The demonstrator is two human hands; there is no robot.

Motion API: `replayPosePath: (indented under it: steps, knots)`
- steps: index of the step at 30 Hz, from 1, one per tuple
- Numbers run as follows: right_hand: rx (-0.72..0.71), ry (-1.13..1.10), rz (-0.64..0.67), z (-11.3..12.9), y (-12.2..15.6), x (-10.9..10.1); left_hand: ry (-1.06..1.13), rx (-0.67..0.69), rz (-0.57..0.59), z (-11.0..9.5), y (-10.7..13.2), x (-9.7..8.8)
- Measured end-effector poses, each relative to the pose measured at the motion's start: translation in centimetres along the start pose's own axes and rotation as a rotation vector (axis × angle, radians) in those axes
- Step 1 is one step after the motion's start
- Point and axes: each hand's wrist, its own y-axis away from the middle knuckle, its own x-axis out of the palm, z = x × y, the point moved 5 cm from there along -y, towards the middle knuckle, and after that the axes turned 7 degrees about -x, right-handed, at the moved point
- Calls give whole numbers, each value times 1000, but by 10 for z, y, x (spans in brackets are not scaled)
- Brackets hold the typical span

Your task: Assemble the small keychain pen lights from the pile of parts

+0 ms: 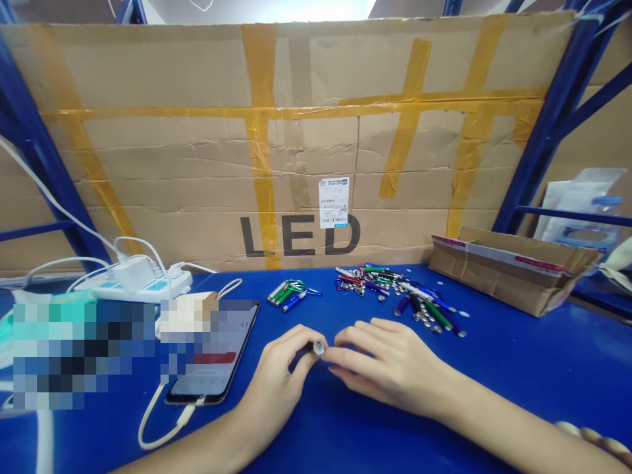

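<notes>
My left hand [284,368] is closed around a small metal tube [318,347], pinched between thumb and forefinger. Its round, silvery open end faces me, while the rest is hidden by the fingers. My right hand [382,362] is just to the right, its fingers bent and apart, with the forefinger tip at or very near the tube's end. Nothing shows in that hand. Beyond my hands lie several small keychain flashlights [286,295] with carabiner clips, in silver, green and blue. A loose heap of coloured flashlight parts [424,306] spreads further right.
A charging phone [217,355] lies left of my hands, near a white power strip [148,283] with cables. An open cardboard box [508,270] stands at the back right. A large taped carton [197,178] walls off the back of the blue table [533,382].
</notes>
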Motion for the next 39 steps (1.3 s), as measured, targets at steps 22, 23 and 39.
replayPosePath:
  steps: [22,23,39]
  knots:
    - [64,-40,-12,0,-2,-1,-17,-18,65,1,-1,4]
    - [93,-69,-58,-5,0,-2,9,-45,60,2,-2,4]
    - [1072,129,608,-133,100,25,195,-289,29,20,-6,2]
